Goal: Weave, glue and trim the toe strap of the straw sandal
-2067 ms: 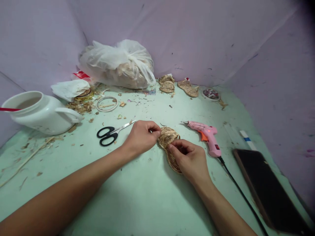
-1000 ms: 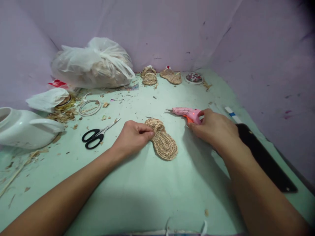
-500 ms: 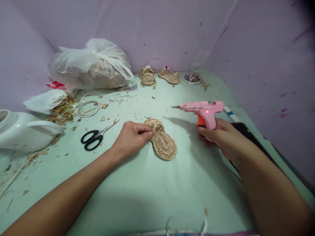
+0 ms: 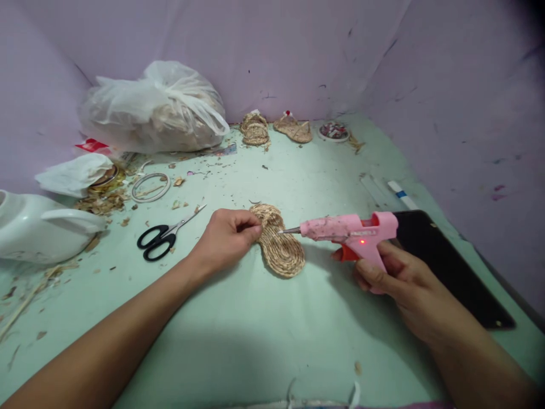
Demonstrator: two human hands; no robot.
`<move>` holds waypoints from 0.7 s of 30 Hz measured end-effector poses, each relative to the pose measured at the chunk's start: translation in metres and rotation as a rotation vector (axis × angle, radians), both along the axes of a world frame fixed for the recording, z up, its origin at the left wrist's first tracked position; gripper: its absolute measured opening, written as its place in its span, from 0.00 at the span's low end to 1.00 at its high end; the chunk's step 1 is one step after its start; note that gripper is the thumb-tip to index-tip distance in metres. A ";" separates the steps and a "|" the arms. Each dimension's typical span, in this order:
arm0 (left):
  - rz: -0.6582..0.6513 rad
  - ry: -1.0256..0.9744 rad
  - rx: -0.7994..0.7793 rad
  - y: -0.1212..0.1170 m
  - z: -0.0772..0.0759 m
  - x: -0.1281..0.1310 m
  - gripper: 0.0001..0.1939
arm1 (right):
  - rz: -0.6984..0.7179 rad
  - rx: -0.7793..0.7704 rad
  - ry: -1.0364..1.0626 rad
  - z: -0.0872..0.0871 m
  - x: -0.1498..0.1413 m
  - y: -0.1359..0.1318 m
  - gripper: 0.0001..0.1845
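Observation:
A small woven straw sandal [image 4: 279, 247] lies on the pale green table [image 4: 255, 329], toe end away from me. My left hand [image 4: 227, 238] pinches its left edge near the strap, fingers closed on it. My right hand [image 4: 402, 281] grips a pink glue gun [image 4: 353, 233] by the handle, its red light on. The metal nozzle points left and hovers just over the sandal's middle, close to my left fingertips.
Black scissors [image 4: 164, 234] lie left of my left hand. A white pot [image 4: 38, 224], crumpled tissue [image 4: 74, 173], a tape ring [image 4: 150, 187] and a stuffed plastic bag [image 4: 155, 111] crowd the far left. Two more sandals [image 4: 272, 128] sit by the back wall. A dark phone [image 4: 443, 264] lies at right.
My right hand left the sandal, picked the glue gun up off the table and swung its nozzle left over the sandal. My left hand kept its pinch on the sandal.

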State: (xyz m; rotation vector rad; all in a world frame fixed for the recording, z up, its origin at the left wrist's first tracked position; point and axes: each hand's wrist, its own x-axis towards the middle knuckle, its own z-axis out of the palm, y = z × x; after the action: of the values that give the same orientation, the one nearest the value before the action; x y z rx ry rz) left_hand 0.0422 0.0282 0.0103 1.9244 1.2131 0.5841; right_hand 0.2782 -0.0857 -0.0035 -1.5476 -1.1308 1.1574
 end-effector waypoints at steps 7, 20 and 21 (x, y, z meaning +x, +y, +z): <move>0.070 -0.029 0.028 -0.004 0.001 0.002 0.06 | 0.032 -0.029 0.106 0.001 0.000 0.000 0.18; -0.044 0.020 0.575 -0.020 -0.004 0.004 0.08 | 0.057 -0.060 0.132 0.002 -0.007 0.006 0.13; -0.045 0.039 0.592 -0.021 -0.005 0.005 0.07 | 0.059 -0.058 0.140 0.003 -0.008 0.006 0.13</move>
State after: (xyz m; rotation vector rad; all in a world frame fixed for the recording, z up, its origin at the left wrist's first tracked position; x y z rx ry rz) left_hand 0.0474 0.0077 0.0057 2.4499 1.0926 0.9660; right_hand 0.2700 -0.0794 -0.0006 -1.4611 -1.0640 1.3276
